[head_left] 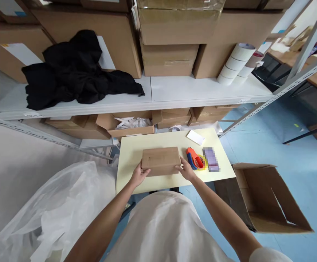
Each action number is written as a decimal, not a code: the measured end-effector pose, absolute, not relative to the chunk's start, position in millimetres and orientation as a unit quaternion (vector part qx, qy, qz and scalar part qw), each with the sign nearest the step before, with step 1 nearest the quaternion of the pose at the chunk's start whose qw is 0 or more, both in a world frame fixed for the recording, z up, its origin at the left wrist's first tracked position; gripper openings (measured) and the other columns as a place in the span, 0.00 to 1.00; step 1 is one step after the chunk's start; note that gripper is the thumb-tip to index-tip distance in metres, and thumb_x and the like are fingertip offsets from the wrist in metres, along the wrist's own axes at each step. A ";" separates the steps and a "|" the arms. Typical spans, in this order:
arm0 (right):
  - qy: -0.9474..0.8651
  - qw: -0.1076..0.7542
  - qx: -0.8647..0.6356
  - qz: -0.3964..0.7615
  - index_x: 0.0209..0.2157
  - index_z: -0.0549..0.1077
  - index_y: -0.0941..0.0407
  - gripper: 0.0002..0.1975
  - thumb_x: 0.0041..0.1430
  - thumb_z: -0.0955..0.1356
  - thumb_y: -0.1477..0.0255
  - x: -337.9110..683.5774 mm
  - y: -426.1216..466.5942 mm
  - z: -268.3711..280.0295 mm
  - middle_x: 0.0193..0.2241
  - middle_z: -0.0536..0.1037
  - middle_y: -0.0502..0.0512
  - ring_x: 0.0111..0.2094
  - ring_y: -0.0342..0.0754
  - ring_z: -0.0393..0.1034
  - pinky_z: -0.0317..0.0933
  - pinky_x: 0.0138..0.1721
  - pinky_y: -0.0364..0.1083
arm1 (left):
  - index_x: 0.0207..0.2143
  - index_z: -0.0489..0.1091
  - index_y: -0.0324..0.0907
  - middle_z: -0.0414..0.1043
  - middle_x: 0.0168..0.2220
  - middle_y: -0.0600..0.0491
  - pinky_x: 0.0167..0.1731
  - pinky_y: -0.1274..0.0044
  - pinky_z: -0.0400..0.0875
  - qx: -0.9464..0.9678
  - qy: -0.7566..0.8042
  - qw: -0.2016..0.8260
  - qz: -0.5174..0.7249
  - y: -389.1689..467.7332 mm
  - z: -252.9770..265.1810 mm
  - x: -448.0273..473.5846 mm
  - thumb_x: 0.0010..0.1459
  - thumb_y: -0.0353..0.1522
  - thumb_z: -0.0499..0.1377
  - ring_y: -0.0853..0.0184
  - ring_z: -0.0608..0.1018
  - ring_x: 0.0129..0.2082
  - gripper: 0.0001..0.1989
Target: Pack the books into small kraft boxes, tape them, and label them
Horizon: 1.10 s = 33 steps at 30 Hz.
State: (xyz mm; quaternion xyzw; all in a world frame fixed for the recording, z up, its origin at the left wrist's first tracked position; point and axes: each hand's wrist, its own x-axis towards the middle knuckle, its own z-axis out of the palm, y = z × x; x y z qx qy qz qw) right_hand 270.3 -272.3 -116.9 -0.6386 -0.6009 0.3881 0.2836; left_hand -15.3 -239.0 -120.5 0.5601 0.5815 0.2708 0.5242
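Observation:
A closed brown cardboard box (161,160) is on the pale yellow table (129,145) in front of me. My left hand (139,175) grips its left end, the thumb lying along the near side. At the right end, my right hand (186,169) holds it with the thumb against the near face. Just right of that hand lies an orange and blue tape dispenser (194,158) with a yellow ring of tape. Beside it is a purple, blurred-out item (211,159). A white rectangular item (195,137) rests near the table's far edge.
Behind the table stands a metal shelf (175,89) with cartons, black cloth (76,72) and stacked tape rolls (236,63). An open carton (273,200) sits on the floor at right. A translucent plastic bag (73,207) is at left. Under the shelf, an open box (131,123) holds white scraps.

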 end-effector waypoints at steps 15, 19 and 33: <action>-0.449 0.155 -0.765 0.435 0.48 0.68 0.59 0.19 0.60 0.61 0.63 215.9 -208.3 -104.5 0.45 0.75 0.61 0.43 0.49 0.69 0.61 0.43 0.46 | 0.49 0.65 0.36 0.72 0.47 0.37 0.48 0.65 0.66 0.555 0.704 0.432 0.095 -178.9 -119.2 -38.2 0.57 0.42 0.52 0.52 0.73 0.50 0.22; -0.473 0.208 -0.780 0.353 0.58 0.59 0.60 0.26 0.60 0.61 0.64 226.7 -232.0 -111.2 0.55 0.66 0.66 0.52 0.52 0.63 0.57 0.51 0.49 | 0.59 0.52 0.30 0.53 0.61 0.30 0.56 0.60 0.56 0.638 0.695 0.307 0.121 -179.9 -111.2 -35.2 0.57 0.38 0.52 0.50 0.58 0.62 0.31; -0.461 -0.060 -0.843 0.272 0.47 0.63 0.64 0.18 0.61 0.61 0.66 318.9 -257.1 -137.2 0.36 0.75 0.66 0.38 0.56 0.71 0.59 0.38 0.50 | 0.65 0.46 0.48 0.34 0.68 0.42 0.58 0.50 0.36 0.886 0.419 0.178 -0.083 -179.8 -86.4 77.4 0.44 0.53 0.61 0.42 0.42 0.65 0.49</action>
